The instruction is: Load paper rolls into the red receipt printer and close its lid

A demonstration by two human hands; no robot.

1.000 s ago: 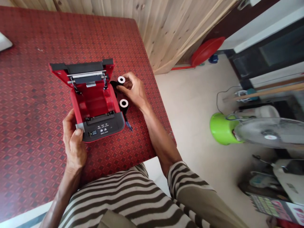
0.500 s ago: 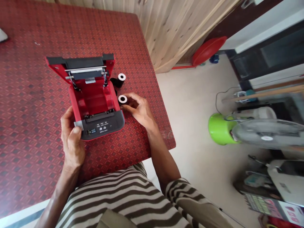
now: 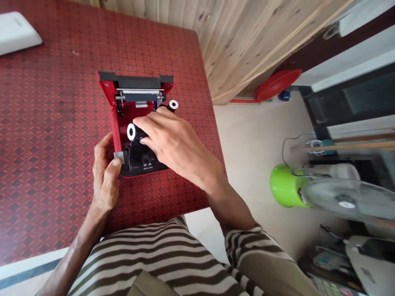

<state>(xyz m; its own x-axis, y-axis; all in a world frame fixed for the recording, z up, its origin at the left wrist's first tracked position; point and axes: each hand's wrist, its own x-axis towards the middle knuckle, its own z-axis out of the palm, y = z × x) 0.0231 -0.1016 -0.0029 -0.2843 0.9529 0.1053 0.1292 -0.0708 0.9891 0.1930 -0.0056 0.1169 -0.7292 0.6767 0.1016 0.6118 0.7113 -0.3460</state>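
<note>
Red label printer (image 3: 123, 123) sits lid-up on the patterned table (image 3: 46, 123), left hand (image 3: 105, 181) gripping its near-left corner, right hand (image 3: 173, 142) pinching a black ribbon roll (image 3: 133, 132) over the open bay, not seated yet, second roll (image 3: 171, 105) waiting at far right.
</note>
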